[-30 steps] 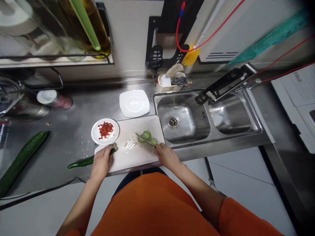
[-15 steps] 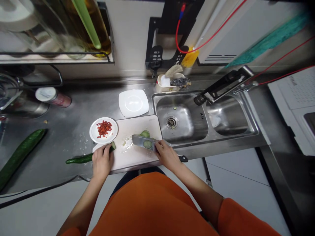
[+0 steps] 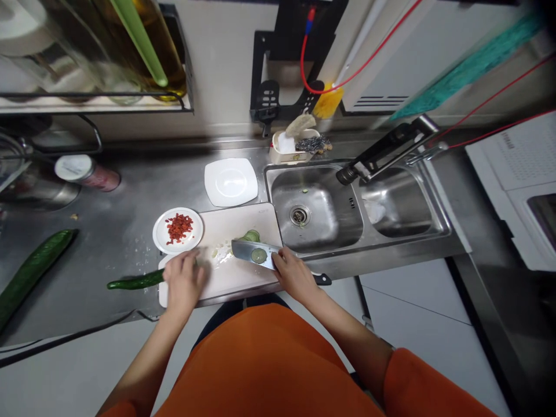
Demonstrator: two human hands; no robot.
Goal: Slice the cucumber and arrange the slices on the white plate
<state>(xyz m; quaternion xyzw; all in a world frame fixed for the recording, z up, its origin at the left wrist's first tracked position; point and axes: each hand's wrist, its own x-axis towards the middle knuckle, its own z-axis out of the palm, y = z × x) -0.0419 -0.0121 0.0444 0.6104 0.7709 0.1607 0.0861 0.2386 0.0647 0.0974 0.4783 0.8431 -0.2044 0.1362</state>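
My right hand [image 3: 293, 272] is closed on a kitchen knife [image 3: 245, 250] with a broad blade and a black handle end showing past the wrist. A cucumber slice [image 3: 259, 255] clings to the flat of the blade. Behind the blade lie more cucumber slices [image 3: 251, 236] on the white cutting board [image 3: 237, 220]. My left hand [image 3: 183, 281], a little blurred, hovers over the cut end of a cucumber [image 3: 135, 282] with its fingers bent and loosely apart. That cucumber reaches leftward off the board onto the counter; its cut end is mostly hidden by the fingers.
A white plate of chopped red pieces [image 3: 156, 234] overlaps the board's left corner. Behind the board is a square white plate [image 3: 230, 179]. To the right is a double sink [image 3: 321, 214] with a faucet [image 3: 386, 147]. Another cucumber [image 3: 35, 269] and a can [image 3: 87, 172] are on the left.
My left hand has shifted and loosened over the cucumber, its fingers now blurred. The knife blade has turned slightly, still carrying a slice. The whole view has slid a little to the left.
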